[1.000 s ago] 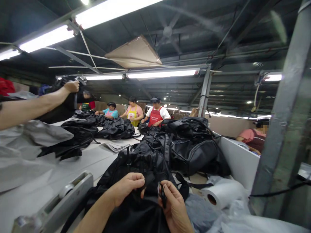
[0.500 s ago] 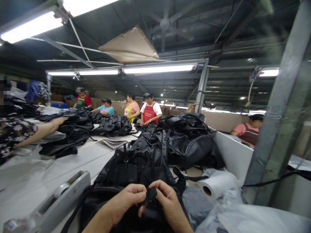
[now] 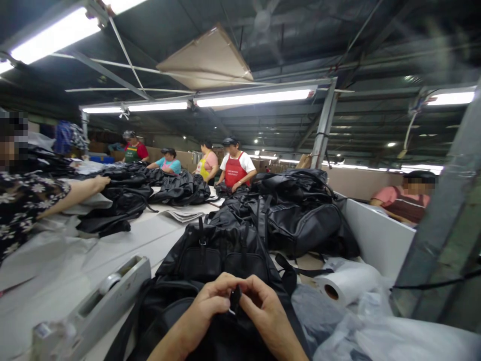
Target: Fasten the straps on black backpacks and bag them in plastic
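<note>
A black backpack (image 3: pixel 176 286) with two front pockets and a buckled strap lies in front of me on the table. Over its lower part, my left hand (image 3: pixel 211 297) pinches one side of a short black strap (image 3: pixel 235 298). From the other side, my right hand (image 3: pixel 260 302) grips the same strap, thumb and fingers closed. A small bright spot, perhaps metal, shows below the strap between my fingers. The fingers partly hide the strap, and I cannot see where it joins the backpack.
More black backpacks (image 3: pixel 300 220) are piled beyond and to the right. A grey metal tape dispenser (image 3: pixel 93 306) stands left. A white roll (image 3: pixel 353 283) and plastic bags (image 3: pixel 406 336) lie right, beside a low white panel (image 3: pixel 379 235). A co-worker's arm (image 3: pixel 82 193) reaches over bags at left.
My hands have closed in on each other, and the strap between them has turned to a narrower side. The camera view has shifted slightly left. Across the table, a co-worker's hands have moved.
</note>
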Motion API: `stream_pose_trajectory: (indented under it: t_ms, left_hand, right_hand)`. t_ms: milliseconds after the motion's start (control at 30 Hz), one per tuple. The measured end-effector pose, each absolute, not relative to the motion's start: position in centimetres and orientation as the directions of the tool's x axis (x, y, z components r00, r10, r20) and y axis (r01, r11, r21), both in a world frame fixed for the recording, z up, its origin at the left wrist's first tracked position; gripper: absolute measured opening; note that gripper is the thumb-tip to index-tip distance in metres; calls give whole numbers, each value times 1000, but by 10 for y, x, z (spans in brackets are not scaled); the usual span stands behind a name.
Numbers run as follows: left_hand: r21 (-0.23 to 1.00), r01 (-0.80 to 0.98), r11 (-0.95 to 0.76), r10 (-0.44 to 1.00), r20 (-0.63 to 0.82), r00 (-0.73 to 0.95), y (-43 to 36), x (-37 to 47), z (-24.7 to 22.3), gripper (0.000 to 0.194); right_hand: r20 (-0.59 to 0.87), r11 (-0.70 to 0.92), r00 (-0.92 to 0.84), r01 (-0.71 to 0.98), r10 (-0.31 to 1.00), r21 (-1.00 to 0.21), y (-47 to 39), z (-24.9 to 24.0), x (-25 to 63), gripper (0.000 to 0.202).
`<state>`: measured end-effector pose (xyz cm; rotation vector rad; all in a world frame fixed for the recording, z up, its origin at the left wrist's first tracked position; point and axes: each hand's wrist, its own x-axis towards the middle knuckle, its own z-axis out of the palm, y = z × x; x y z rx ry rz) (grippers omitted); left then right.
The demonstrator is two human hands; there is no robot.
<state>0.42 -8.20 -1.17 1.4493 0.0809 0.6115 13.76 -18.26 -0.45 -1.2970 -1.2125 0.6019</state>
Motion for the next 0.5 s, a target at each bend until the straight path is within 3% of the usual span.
stream_pose_trajectory:
  t_ms: [100,133,300,500]
  left_hand:
    - [923,-385,-8,471,343,813,-83,3,-9,14]
    - [914,-405,32,507,334,794,-84,2,-9,12]
    - [815,-503,287,504,318,803,-79,-8,-3,19]
    - [746,-551,374,396,409,822,-72,-21,0,11]
  right_hand:
    - [296,211,303,282,906,-936,-183,-4,138,32]
    - [281,209,284,258,917,-943,-184,-3,138,34]
    - [204,190,196,90,959,-978,-187,1,137,32]
    - [137,135,214,26,967,-991,-187,6,132,24]
